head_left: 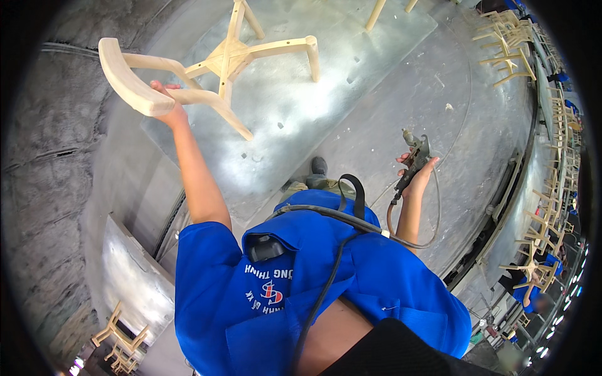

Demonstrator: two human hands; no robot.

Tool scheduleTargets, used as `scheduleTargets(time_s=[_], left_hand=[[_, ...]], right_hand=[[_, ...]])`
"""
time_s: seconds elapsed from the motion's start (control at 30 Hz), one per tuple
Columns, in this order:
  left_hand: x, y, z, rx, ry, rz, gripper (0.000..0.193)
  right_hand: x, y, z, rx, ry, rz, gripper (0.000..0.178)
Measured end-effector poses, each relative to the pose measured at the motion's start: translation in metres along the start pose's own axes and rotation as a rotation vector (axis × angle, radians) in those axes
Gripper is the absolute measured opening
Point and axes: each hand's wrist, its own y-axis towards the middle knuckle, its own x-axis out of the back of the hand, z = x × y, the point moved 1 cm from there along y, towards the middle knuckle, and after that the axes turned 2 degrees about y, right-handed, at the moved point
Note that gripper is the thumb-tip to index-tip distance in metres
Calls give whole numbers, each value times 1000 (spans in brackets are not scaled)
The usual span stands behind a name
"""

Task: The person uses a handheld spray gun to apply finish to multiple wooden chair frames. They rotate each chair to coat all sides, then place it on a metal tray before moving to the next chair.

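A pale wooden chair frame (135,81) stands tilted on a grey metal sheet (301,119) at the upper left. It has a curved back rail, crossed seat bars and no seat. My left hand (170,113) is closed around the frame, just beneath the back rail, with part of the fingers hidden behind the wood. Out to the right, my right hand (419,180) grips a dark metal spray gun (416,156), its nozzle pointing away from me. From the gun's lower end a hose (437,216) loops back toward my body.
More wooden legs (375,15) show at the top edge. Rows of chair frames (509,47) run along a curving line at the right, where a person in blue (525,294) stands. Another frame (119,332) sits lower left. A rough grey wall (53,163) closes the left side.
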Motion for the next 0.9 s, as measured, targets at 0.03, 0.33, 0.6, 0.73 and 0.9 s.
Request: scheduleTargets(time_s=[0.03,0.33,0.6,0.73,0.9], left_hand=[[3,-6,5,-12,58,3,40],[112,-158,-31,242,-15,-357,57],[178,-172,-123,286,21,-545,55],[184,-158,-119,309,5,-610,54],[179,-128,-103,306,11,-621,56]], right_hand=[[3,0,-3,-6,-26,-13,85],[-68,58,-18,-148,-76,87,77],[-221,102,13,-223,68,663,83],[-258,118,-9,-287,-83,693,83],[-199,154,-61,-279,-206,486,78]])
